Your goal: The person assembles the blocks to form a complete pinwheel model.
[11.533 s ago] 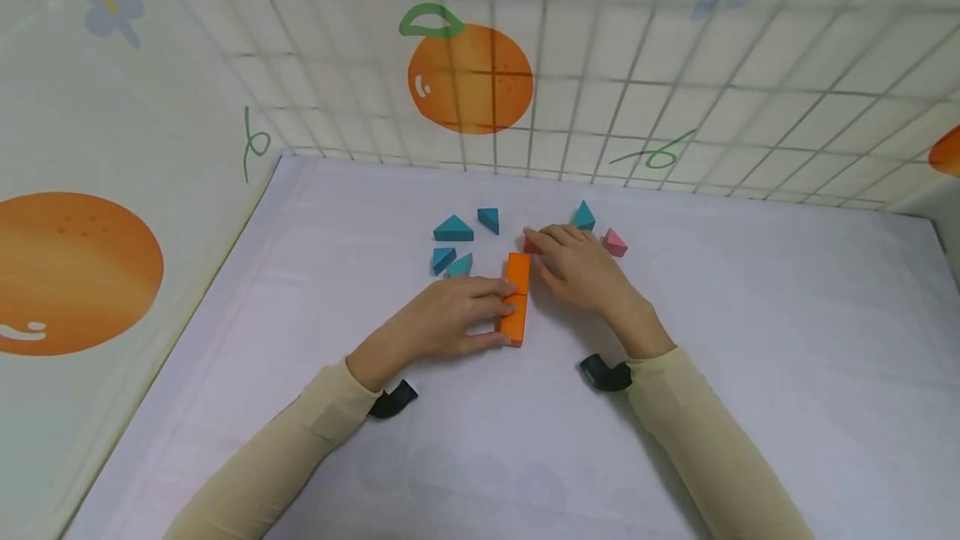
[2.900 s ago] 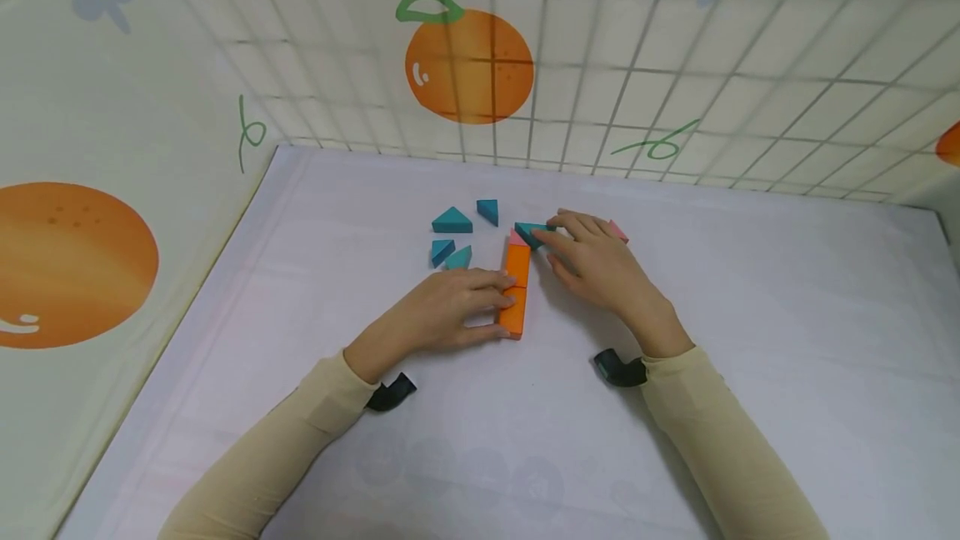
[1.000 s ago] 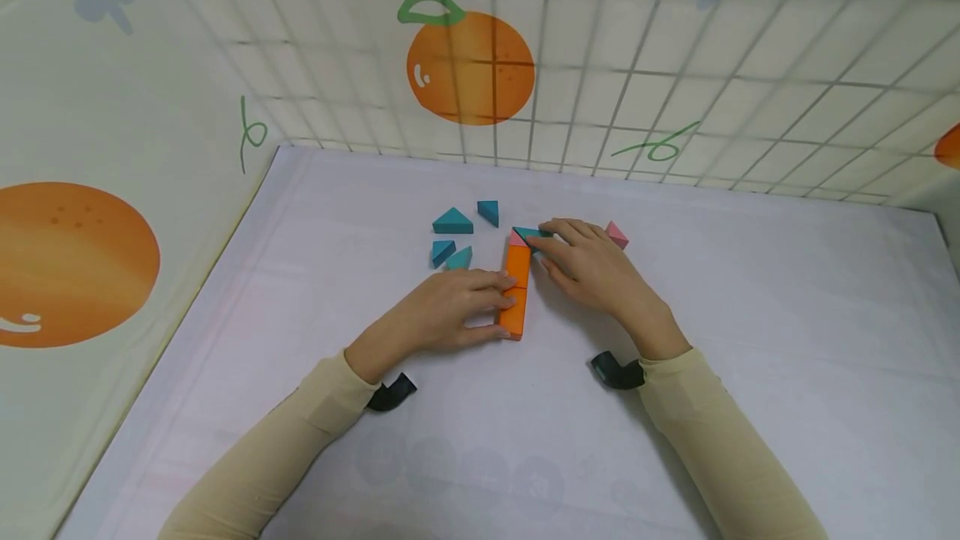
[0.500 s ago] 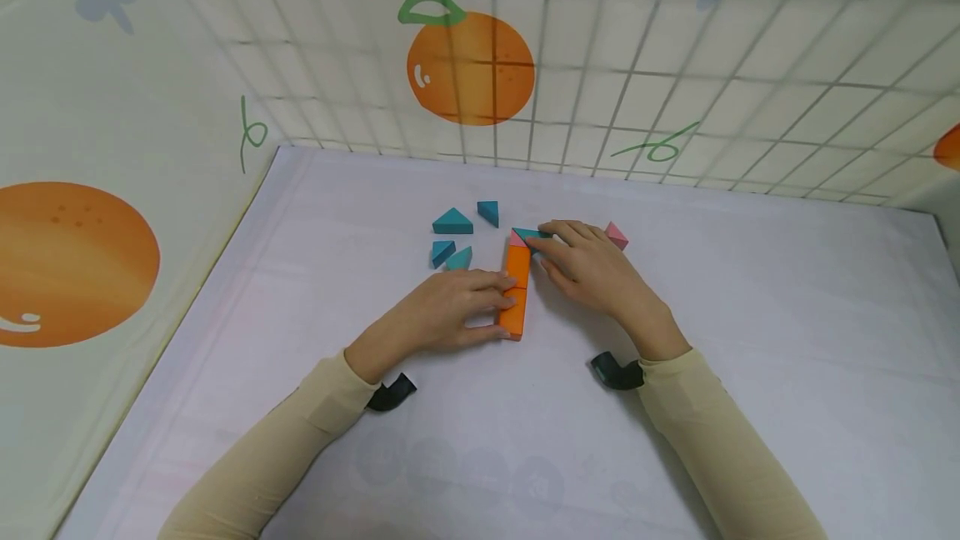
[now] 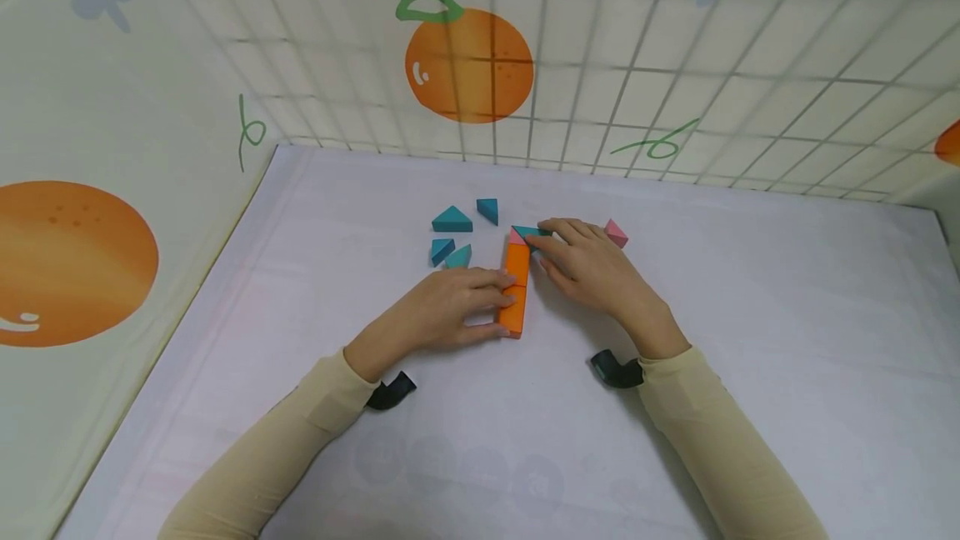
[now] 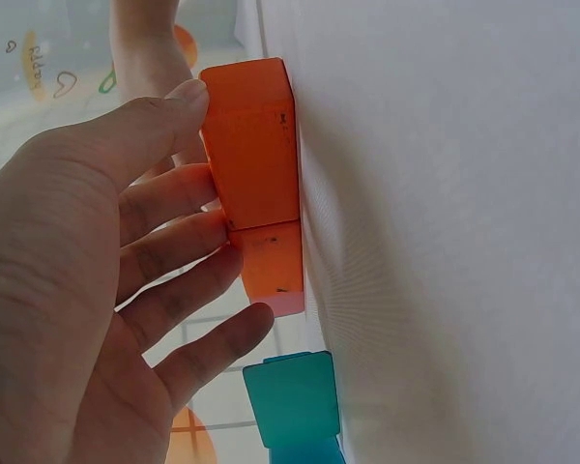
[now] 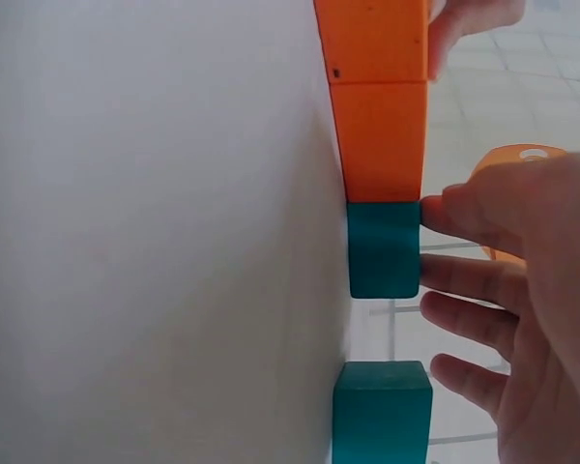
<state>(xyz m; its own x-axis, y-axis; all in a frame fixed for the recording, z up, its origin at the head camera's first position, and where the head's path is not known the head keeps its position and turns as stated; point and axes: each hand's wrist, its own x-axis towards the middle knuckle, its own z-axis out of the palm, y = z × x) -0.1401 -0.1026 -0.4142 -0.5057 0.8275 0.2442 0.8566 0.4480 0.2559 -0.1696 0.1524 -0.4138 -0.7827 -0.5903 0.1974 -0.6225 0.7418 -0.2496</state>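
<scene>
Two orange rectangular blocks [image 5: 517, 265] lie end to end in a row. A pink triangular block [image 5: 517, 237] sits at their far end, with a teal triangular block [image 5: 528, 233] against its right side. My left hand [image 5: 450, 311] rests its fingertips on the orange blocks from the left, its thumb at the near end's edge. My right hand [image 5: 588, 269] touches the upper face of the teal block with thumb and fingertips, as the right wrist view shows; the fingers there are extended. In the head view this hand covers part of the teal block.
Left of the row lie several loose teal blocks, among them a larger triangle [image 5: 452, 221] and a smaller one [image 5: 488, 210]. A loose pink block [image 5: 616, 233] lies beyond the right hand. A grid-patterned cloth wall [image 5: 637, 65] rises behind the white table [image 5: 787, 315].
Since the oldest frame, the pink block under my right hand has come to the row's far end. The teal triangle has slid left against it. Over the last second, both hands hold almost still.
</scene>
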